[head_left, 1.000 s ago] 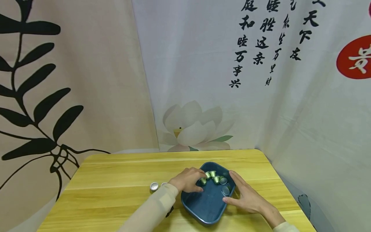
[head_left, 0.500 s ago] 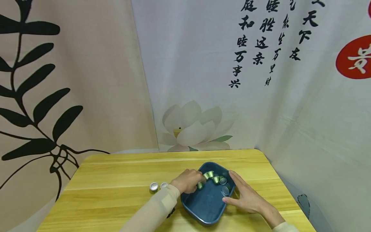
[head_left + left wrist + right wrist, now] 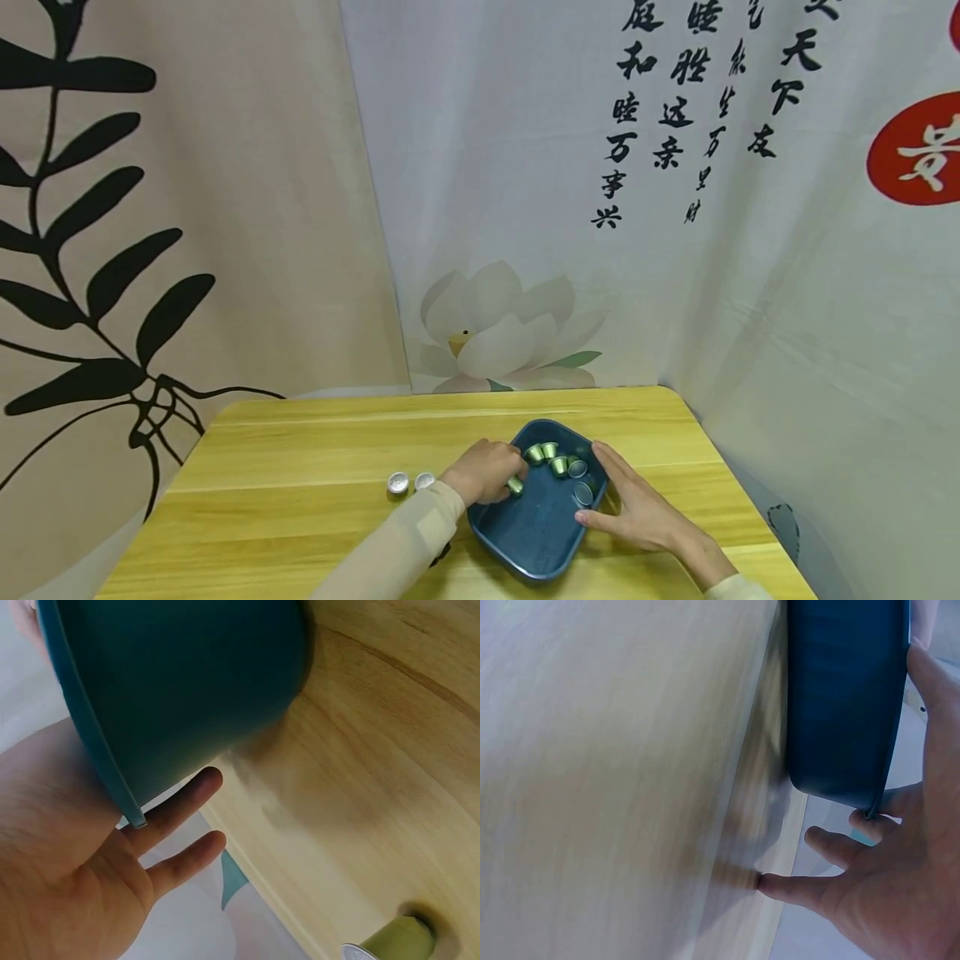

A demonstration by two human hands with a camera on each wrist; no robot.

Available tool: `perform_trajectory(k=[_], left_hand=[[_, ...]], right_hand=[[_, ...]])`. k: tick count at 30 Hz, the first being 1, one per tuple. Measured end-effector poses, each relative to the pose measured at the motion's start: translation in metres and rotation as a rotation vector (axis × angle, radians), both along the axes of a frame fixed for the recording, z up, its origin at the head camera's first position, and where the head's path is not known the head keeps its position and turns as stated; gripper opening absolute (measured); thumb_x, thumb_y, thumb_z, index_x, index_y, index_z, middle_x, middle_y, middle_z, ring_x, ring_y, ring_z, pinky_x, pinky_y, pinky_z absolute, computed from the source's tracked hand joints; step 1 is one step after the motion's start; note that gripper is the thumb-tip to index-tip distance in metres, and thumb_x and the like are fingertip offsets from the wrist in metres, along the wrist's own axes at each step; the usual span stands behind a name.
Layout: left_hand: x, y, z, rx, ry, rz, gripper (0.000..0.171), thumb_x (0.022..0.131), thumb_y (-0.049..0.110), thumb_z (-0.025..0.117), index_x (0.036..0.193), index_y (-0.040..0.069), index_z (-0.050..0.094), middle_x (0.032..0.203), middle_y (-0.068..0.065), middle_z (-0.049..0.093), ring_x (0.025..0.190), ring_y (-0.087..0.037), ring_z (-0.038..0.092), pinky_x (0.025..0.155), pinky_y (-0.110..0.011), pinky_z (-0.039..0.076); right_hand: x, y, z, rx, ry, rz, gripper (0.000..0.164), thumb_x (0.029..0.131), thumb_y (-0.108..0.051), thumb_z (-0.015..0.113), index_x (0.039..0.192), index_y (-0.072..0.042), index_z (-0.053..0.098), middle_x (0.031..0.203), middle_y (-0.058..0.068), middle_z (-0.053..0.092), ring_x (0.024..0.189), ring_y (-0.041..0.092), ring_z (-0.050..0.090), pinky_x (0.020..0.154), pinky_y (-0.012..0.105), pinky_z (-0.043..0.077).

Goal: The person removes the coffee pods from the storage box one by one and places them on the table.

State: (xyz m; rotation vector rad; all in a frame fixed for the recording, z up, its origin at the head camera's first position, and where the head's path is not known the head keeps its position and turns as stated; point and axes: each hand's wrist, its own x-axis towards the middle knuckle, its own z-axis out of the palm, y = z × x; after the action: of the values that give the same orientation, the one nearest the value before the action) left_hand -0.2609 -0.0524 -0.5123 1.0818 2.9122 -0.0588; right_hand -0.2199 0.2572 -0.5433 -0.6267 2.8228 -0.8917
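A deep blue tray (image 3: 525, 542) stands on the table with several green coffee capsules (image 3: 559, 467) in its far half. My left hand (image 3: 487, 471) reaches over the tray's left rim and pinches one green capsule (image 3: 514, 486) close to that wall; its fingertips are partly hidden. In the left wrist view, two fingers (image 3: 187, 859) of this hand extend outside the tray wall, and the pinched capsule is hidden. My right hand (image 3: 645, 508) holds the tray's right rim, thumb toward the near side. In the right wrist view, its other fingers (image 3: 795, 890) spread beside the outer wall.
Two capsules with silver lids, one capsule (image 3: 398, 483) and another capsule (image 3: 424, 481), stand on the wooden table (image 3: 300, 467) left of the tray, beside my left forearm. A printed curtain (image 3: 510, 208) hangs behind the table's far edge.
My left hand has drawn back slightly toward the tray's left rim, and one green capsule has shifted left and nearer with it. The right hand and tray stay put.
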Motion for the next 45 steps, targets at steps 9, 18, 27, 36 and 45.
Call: perform_trajectory(k=[9,18,27,36,45], left_hand=[[0.001,-0.007,-0.002,0.053,0.054,-0.019,0.026,0.096,0.033,0.093,0.120,0.032,0.086,0.119,0.013,0.081,0.116,-0.014,0.075,0.101,-0.041,0.061],[0.003,-0.014,0.005,0.179,0.129,-0.005,0.026,0.097,0.031,0.090,0.121,0.025,0.085,0.118,0.009,0.086,0.116,-0.014,0.078,0.111,-0.048,0.059],[0.011,-0.025,0.016,0.333,0.141,-0.017,0.028,0.097,0.031,0.089,0.124,0.022,0.084,0.122,0.005,0.085,0.114,-0.016,0.079,0.109,-0.049,0.062],[0.022,-0.038,0.028,0.571,-0.026,-0.061,0.025,0.097,0.022,0.090,0.119,0.015,0.082,0.113,0.002,0.084,0.098,-0.012,0.077,0.086,-0.021,0.063],[0.032,-0.060,0.033,0.732,-0.135,-0.056,0.024,0.097,0.020,0.093,0.114,0.015,0.076,0.111,-0.001,0.085,0.099,-0.017,0.085,0.088,-0.022,0.067]], right_hand=[[-0.001,-0.001,-0.003,0.002,0.008,0.005,0.119,0.098,-0.067,0.080,0.181,-0.008,0.019,0.189,0.022,0.018,0.170,0.052,0.032,0.129,0.075,0.040],[-0.001,-0.001,-0.001,0.008,-0.001,0.009,0.119,0.098,-0.067,0.079,0.181,-0.007,0.018,0.189,0.023,0.017,0.170,0.054,0.031,0.129,0.077,0.040],[-0.002,-0.003,0.002,0.012,-0.013,0.006,0.120,0.098,-0.066,0.080,0.181,-0.008,0.018,0.189,0.022,0.017,0.170,0.054,0.032,0.129,0.077,0.040],[-0.001,-0.002,0.001,0.010,-0.004,0.009,0.120,0.098,-0.066,0.081,0.181,-0.006,0.018,0.189,0.023,0.017,0.169,0.055,0.032,0.127,0.078,0.041],[-0.001,0.000,-0.001,0.010,0.013,0.009,0.120,0.098,-0.067,0.080,0.181,-0.007,0.019,0.189,0.024,0.018,0.169,0.055,0.032,0.127,0.078,0.041]])
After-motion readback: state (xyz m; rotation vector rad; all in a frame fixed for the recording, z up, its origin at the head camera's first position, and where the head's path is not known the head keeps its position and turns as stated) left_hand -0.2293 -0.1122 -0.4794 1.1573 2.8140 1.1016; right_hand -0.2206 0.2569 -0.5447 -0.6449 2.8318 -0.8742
